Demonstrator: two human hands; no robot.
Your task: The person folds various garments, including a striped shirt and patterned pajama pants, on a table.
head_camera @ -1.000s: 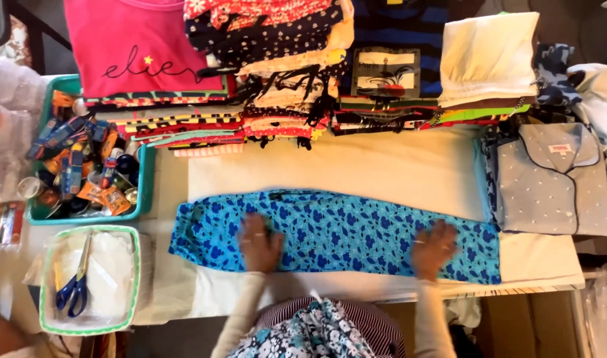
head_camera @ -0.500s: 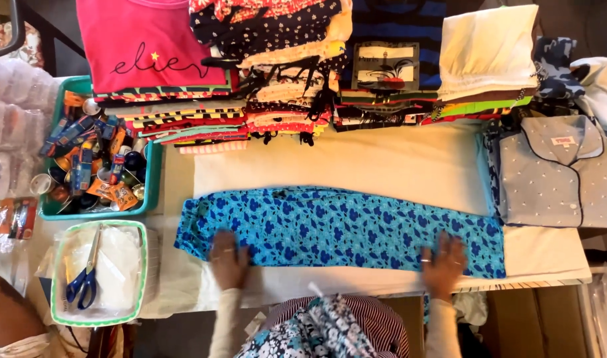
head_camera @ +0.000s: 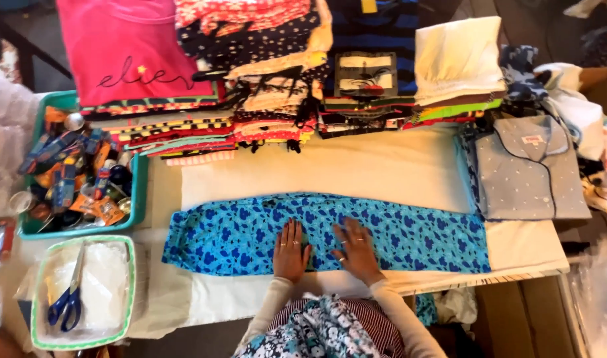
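Note:
A long blue garment (head_camera: pixel 237 232) with a darker blue print lies flat across the white table (head_camera: pixel 356 169), spread from left to right. My left hand (head_camera: pixel 290 250) rests flat on its middle, fingers spread. My right hand (head_camera: pixel 356 250) lies palm down just beside it, also on the fabric. Both hands hold nothing; they press on the cloth near the table's front edge.
Stacks of folded clothes (head_camera: pixel 264 99) line the far side, with a pink top (head_camera: pixel 128 56) at the left. A grey collared shirt (head_camera: pixel 529 169) lies at the right. A teal bin (head_camera: pixel 141 199) of small items and a white tray (head_camera: pixel 128 292) with blue scissors (head_camera: pixel 65 305) stand at the left.
My hands have come together from the garment's two ends to its middle. The garment lies where it was.

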